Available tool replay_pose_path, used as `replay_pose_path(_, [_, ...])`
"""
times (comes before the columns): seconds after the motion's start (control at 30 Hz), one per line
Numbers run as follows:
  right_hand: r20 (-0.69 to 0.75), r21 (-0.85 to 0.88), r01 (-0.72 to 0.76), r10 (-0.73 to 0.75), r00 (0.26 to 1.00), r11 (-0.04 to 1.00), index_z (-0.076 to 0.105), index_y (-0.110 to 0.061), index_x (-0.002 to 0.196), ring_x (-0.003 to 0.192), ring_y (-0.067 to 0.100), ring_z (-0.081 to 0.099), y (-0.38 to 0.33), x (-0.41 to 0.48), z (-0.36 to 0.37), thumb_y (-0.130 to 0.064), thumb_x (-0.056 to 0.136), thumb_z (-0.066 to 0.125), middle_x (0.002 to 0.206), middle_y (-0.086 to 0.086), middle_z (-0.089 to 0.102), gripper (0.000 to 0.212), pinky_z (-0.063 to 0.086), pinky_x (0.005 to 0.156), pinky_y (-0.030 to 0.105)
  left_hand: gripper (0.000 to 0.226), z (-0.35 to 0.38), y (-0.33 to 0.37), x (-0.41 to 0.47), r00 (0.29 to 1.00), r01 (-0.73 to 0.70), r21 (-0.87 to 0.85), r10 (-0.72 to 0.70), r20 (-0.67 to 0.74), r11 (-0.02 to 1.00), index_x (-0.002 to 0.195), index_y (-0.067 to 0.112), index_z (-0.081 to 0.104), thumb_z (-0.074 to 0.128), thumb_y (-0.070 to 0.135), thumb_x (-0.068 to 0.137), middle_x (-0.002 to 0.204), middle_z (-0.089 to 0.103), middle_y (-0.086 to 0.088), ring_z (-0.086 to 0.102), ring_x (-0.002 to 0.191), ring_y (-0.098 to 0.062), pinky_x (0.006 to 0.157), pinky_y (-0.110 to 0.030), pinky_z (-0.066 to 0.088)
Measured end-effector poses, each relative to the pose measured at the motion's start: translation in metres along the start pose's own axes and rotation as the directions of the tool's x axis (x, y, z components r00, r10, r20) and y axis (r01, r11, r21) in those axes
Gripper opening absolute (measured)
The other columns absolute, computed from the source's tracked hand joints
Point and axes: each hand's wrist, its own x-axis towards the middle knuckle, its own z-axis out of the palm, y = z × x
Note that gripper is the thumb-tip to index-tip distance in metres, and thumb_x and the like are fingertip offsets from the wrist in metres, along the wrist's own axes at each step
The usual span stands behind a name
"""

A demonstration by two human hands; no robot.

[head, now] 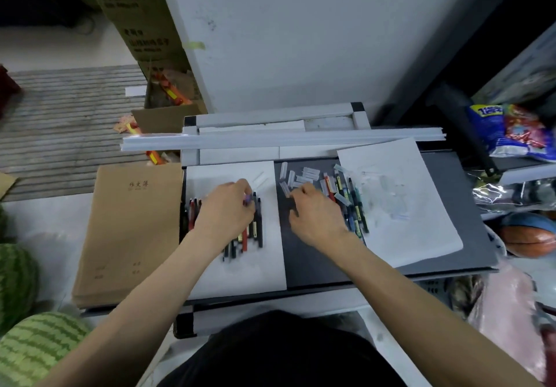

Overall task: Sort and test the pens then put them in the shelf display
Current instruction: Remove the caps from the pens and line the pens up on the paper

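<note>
White paper both sides. Left hand [224,210] pinches a purple object [247,199] in curled fingertips, over the sorted pens [251,236] on the left sheet [240,272]. Right hand [316,216] curled beside clear caps [302,176] (grip contents: cannot tell). Unsorted pens [356,209] overlap the right sheet [415,206] edge. Dark mat [310,266] bare between sheets.

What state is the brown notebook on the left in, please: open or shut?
Shut: the brown notebook lies flat with its printed cover facing up and no inner pages showing.
</note>
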Motion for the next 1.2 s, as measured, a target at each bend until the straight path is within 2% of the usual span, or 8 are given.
replay_pose_path(0.1, [-0.004,-0.021,-0.009,0.009,1.000,1.000,0.056,-0.010,0.134,0.118,0.033,0.058,0.012,0.006,-0.008,-0.016,0.095,0.057,0.137,0.012,0.049,0.039,0.054,0.084,0.042,0.033,0.003,0.011,0.022,0.998,-0.043,0.035,0.041,0.047,0.998,0.127,0.021,0.058,0.059,0.022,0.095,0.105,0.066,0.000,0.064,0.096,-0.024,0.084,-0.041,0.058])
replay_pose_path(0.23, [0.032,-0.080,0.003,0.000,0.999,0.997,0.052,-0.013,0.138,0.126,0.032,0.053,0.019,0.018,-0.012,-0.009,0.092,0.062,0.140,0.011,0.046,0.047,0.052,0.090,0.041,0.046,0.008,0.021,0.051,0.992,-0.098,0.093,0.090,0.092,0.991,0.138,0.023,0.052,0.062,0.022,0.094,0.127,0.059,-0.002,0.061,0.114,-0.027,0.092,-0.041,0.055])
replay_pose_path(0.37, [0.069,-0.113,0.046,-0.038,0.997,0.993,0.050,-0.011,0.137,0.125,0.034,0.054,0.015,0.029,-0.008,-0.001,0.086,0.067,0.137,0.013,0.046,0.055,0.051,0.094,0.044,0.056,0.015,0.024,0.070,0.984,-0.115,0.154,0.090,0.156,0.981,0.142,0.017,0.050,0.063,0.008,0.089,0.128,0.053,-0.006,0.060,0.112,-0.030,0.086,-0.041,0.055])
replay_pose_path(0.5, [0.070,-0.163,0.081,-0.070,0.995,0.983,0.044,-0.008,0.142,0.123,0.035,0.055,0.009,0.036,-0.009,0.001,0.086,0.065,0.137,0.015,0.047,0.060,0.053,0.087,0.042,0.052,0.024,0.023,0.078,0.981,-0.123,0.147,0.098,0.166,0.981,0.136,0.016,0.057,0.063,0.001,0.087,0.130,0.053,-0.007,0.060,0.112,-0.031,0.088,-0.042,0.055])
replay_pose_path(0.67, [0.095,-0.193,0.099,-0.082,0.992,0.976,0.048,-0.008,0.139,0.119,0.035,0.058,0.006,0.045,-0.009,-0.001,0.088,0.064,0.133,0.014,0.051,0.054,0.053,0.084,0.043,0.036,0.033,0.019,0.083,0.981,-0.135,0.155,0.110,0.158,0.979,0.119,0.014,0.064,0.064,0.006,0.084,0.120,0.055,-0.008,0.059,0.108,-0.032,0.089,-0.044,0.054])
replay_pose_path(0.9, [0.132,-0.202,0.086,-0.060,0.989,0.976,0.053,-0.014,0.137,0.115,0.037,0.064,0.001,0.057,-0.014,-0.006,0.092,0.063,0.128,0.015,0.054,0.046,0.055,0.082,0.046,0.018,0.035,0.032,0.085,0.977,-0.161,0.171,0.132,0.170,0.972,0.094,0.014,0.053,0.064,0.008,0.081,0.109,0.054,-0.012,0.060,0.096,-0.036,0.076,-0.043,0.053])
replay_pose_path(1.03, [0.113,-0.235,0.115,-0.090,0.990,0.965,0.052,-0.016,0.139,0.110,0.037,0.066,0.001,0.060,-0.013,-0.007,0.092,0.063,0.124,0.014,0.056,0.049,0.055,0.076,0.045,0.016,0.038,0.037,0.087,0.981,-0.161,0.179,0.137,0.138,0.971,0.100,0.007,0.059,0.061,0.011,0.085,0.109,0.055,-0.015,0.060,0.093,-0.038,0.071,-0.043,0.051])
replay_pose_path(1.2, [0.119,-0.272,0.150,-0.122,0.985,0.951,0.060,-0.012,0.130,0.106,0.036,0.066,-0.002,0.061,-0.012,-0.006,0.093,0.062,0.120,0.014,0.057,0.038,0.050,0.073,0.042,0.021,0.039,0.041,0.086,0.983,-0.166,0.204,0.144,0.115,0.965,0.105,0.006,0.060,0.064,0.012,0.086,0.111,0.056,-0.018,0.061,0.095,-0.040,0.066,-0.038,0.041])
